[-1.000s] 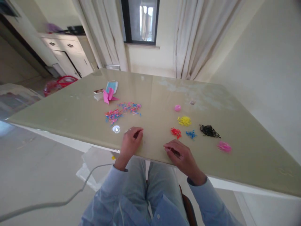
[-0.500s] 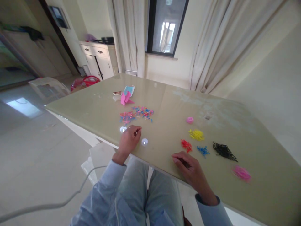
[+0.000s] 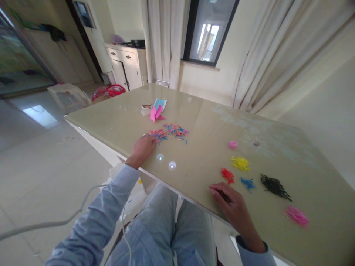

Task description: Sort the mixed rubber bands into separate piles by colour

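Note:
My left hand (image 3: 143, 148) is at the near edge of a loose pile of small, thin red, blue and pink pieces (image 3: 175, 130). Its fingers are bent together, and the tips touch the pile; anything between them is too small to make out. Close to the table's front edge rests my right hand (image 3: 231, 203), curled with thumb and forefinger together, its inside hidden. Beyond it lie sorted heaps of similar pieces: red (image 3: 227, 175), blue (image 3: 248, 184), yellow (image 3: 240, 163), black (image 3: 275, 186) and pink (image 3: 296, 216).
A small pink cup-like thing (image 3: 232, 145) stands behind the yellow heap. Farther left are a folded pink paper (image 3: 156, 113), a blue face mask (image 3: 160, 104) and a small brown-and-white item (image 3: 146, 106). Two bright light spots show on the tabletop (image 3: 202, 155). A pale cable (image 3: 55, 224) runs below left.
My left hand has moved forward and left, from beside the light spots to the mixed pile. The right hand stays by the red heap. The whole view has shifted slightly.

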### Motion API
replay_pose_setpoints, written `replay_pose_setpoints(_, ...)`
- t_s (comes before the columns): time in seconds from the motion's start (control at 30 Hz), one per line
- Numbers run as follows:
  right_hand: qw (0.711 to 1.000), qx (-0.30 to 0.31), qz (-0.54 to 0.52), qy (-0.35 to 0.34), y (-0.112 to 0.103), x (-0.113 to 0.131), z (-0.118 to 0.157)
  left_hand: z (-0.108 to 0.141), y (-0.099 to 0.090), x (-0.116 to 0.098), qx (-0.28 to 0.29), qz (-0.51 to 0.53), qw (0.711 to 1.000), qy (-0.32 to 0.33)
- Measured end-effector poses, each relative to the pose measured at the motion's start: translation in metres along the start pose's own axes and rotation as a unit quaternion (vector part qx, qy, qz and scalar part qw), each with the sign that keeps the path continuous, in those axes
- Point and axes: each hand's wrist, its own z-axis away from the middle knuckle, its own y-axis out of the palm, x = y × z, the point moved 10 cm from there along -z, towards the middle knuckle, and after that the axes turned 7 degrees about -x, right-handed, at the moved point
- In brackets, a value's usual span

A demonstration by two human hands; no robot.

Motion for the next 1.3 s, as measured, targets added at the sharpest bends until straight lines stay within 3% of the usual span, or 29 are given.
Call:
replay_pose_setpoints(0.43,1.000,0.002,0.010,0.000,0.000,0.000,0.001,-0.011,0.011,0.012,0.029,0.010,0.999,0.021)
replay_pose_setpoints(0.7,1.000,0.000,0.011,-0.001,0.001,0.000,0.000,-0.006,0.007,0.014,-0.007,0.028,1.000,0.014)
replay_pose_setpoints(0.87,1.000,-0.003,0.011,0.002,0.001,-0.001,0.000,-0.006,-0.004,0.014,-0.057,0.102,0.993,0.007)
replay_pose_setpoints(1.0,1.000,0.000,0.013,0.006,0.001,0.000,0.000,-0.001,-0.011,0.016,-0.094,0.226,0.969,-0.028)
replay_pose_setpoints(1.17,1.000,-0.006,0.009,0.013,0.000,-0.001,0.000,0.008,0.016,0.017,-0.009,0.441,0.886,-0.144)
replay_pose_setpoints(1.23,1.000,-0.010,0.009,0.013,0.000,-0.001,0.000,0.008,0.018,0.020,-0.013,0.407,0.898,-0.164)
replay_pose_setpoints(1.3,1.000,-0.013,0.007,0.011,0.000,0.000,0.000,0.005,0.009,0.025,-0.049,0.291,0.943,-0.154)
